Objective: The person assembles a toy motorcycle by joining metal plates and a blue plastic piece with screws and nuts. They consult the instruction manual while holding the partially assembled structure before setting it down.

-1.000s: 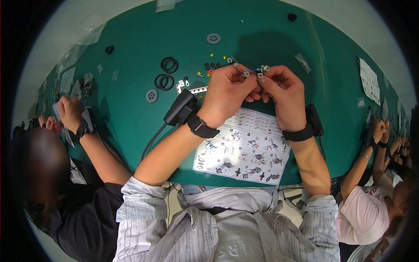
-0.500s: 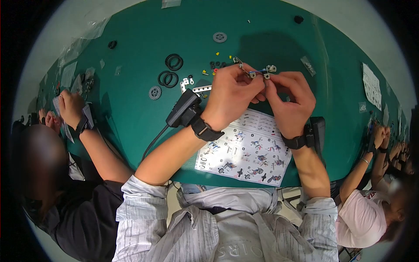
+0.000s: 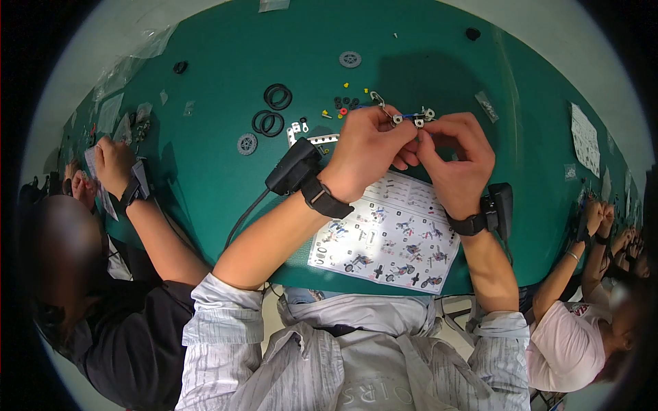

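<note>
A small metal assembly (image 3: 409, 118) with a blue piece and silver brackets is held over the green table. My left hand (image 3: 370, 147) pinches its left part between thumb and fingers. On its right end the thumb and forefinger of my right hand (image 3: 458, 156) are closed, and the two hands nearly touch. Below them lies a printed instruction sheet (image 3: 387, 240). Left of my left hand is a white perforated strip (image 3: 322, 139). Black rings (image 3: 277, 97), small black parts and yellow pieces (image 3: 326, 114) lie beyond it. The exact contact at the fingertips is partly hidden.
Two grey wheels (image 3: 350, 59) (image 3: 247, 144) and a small plastic bag (image 3: 486, 107) lie on the green table (image 3: 219, 68). A person in black (image 3: 123, 335) works at the left, and one in pink (image 3: 569, 339) at the right.
The view has shifted slightly, so the table parts appear a little further right. Both hands keep their hold on the metal assembly, with only a slight shift of the fingers and wrists.
</note>
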Demonstrator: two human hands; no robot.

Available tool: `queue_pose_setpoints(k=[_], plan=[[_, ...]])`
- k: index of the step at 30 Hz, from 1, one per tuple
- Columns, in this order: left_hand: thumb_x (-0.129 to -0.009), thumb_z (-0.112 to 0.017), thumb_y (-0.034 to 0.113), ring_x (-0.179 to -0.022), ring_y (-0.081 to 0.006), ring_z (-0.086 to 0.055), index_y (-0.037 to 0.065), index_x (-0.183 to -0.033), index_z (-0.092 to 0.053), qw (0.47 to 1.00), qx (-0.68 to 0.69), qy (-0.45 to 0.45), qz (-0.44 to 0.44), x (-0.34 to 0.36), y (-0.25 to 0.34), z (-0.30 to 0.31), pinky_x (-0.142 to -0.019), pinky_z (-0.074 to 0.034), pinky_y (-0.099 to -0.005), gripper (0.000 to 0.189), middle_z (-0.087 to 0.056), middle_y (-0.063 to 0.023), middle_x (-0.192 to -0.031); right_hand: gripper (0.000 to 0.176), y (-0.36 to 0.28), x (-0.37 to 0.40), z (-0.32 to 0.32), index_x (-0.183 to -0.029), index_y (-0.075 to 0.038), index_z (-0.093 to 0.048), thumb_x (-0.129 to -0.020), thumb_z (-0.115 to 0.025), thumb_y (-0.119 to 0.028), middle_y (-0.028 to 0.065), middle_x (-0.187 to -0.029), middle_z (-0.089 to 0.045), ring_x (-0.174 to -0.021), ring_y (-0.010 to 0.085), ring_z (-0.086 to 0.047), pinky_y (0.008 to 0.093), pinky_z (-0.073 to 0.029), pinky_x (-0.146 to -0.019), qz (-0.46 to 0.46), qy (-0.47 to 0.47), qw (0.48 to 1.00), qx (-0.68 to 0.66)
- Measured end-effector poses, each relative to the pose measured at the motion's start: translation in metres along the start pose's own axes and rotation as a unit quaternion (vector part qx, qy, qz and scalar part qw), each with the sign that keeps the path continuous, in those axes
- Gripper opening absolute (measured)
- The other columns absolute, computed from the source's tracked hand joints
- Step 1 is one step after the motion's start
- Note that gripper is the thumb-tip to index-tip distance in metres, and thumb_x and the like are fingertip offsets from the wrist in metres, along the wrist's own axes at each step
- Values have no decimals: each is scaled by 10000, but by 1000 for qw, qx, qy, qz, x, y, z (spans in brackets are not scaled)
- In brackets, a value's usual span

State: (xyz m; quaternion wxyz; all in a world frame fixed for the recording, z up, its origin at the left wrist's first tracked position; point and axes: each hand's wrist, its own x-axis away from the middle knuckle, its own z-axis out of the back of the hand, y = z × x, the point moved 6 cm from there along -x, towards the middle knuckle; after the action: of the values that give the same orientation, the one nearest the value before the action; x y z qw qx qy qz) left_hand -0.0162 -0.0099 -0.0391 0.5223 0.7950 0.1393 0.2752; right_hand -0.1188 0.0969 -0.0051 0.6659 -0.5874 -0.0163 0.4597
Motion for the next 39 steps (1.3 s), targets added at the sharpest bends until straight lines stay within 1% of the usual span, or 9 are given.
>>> queue_pose_setpoints(k=[7,10,13,16,21,24,27,39], plan=[[-983,-598,140,-677,-144,-661,-22,-927,-644,999,17,-9,27,-4,-6,3,-619,-530,-255,178,-683,-87,-806,159,1,-3,-1,-908,-8,-735,-762,-765,47,61,-903,-655,-714,128,-682,246,-563,-613,-14,-23,1000,15],[-953,-616,128,-655,-123,-668,-21,-898,-640,999,31,-9,24,-5,-6,3,-584,-532,-247,161,-698,-79,-810,152,2,-3,-1,-908,-6,-734,-767,-766,40,60,-903,-655,-713,126,-681,247,-562,-612,-19,-28,999,18],[-957,-623,125,-654,-120,-666,-25,-904,-642,1000,23,-6,19,-5,-6,3,-580,-529,-246,160,-697,-80,-813,139,4,-3,-1,-903,-5,-731,-775,-770,32,61,-902,-656,-710,126,-681,248,-560,-609,-26,-29,999,8],[-987,-590,136,-688,-143,-671,-18,-932,-638,1000,-8,-6,16,-4,-4,2,-617,-535,-256,170,-673,-78,-814,128,2,-4,0,-897,-2,-727,-781,-774,24,63,-902,-657,-707,125,-679,247,-559,-610,-24,-31,999,11],[-984,-591,137,-684,-142,-672,-13,-920,-634,1000,-14,-10,16,-3,-3,1,-611,-534,-255,169,-672,-75,-814,123,2,-6,1,-896,3,-724,-785,-775,21,63,-901,-657,-711,122,-678,244,-558,-616,-22,-50,998,21],[-980,-598,141,-678,-141,-672,-8,-915,-635,999,-12,-10,28,-3,-4,2,-612,-536,-256,166,-672,-71,-809,126,4,-8,1,-899,3,-726,-783,-770,27,61,-898,-656,-716,122,-678,244,-559,-618,-27,-64,998,-13],[-977,-604,144,-675,-142,-674,-3,-911,-637,999,-5,-10,35,-4,-4,3,-613,-538,-256,164,-672,-68,-806,133,5,-9,1,-905,1,-727,-780,-762,34,61,-896,-656,-724,123,-680,243,-563,-625,-23,-76,997,-9],[-978,-607,148,-685,-140,-683,-1,-920,-642,999,-14,-20,41,-2,-4,2,-613,-544,-250,164,-675,-69,-818,128,6,-8,2,-886,8,-712,-772,-765,33,60,-896,-655,-726,123,-682,239,-565,-629,-46,-59,997,-16]])
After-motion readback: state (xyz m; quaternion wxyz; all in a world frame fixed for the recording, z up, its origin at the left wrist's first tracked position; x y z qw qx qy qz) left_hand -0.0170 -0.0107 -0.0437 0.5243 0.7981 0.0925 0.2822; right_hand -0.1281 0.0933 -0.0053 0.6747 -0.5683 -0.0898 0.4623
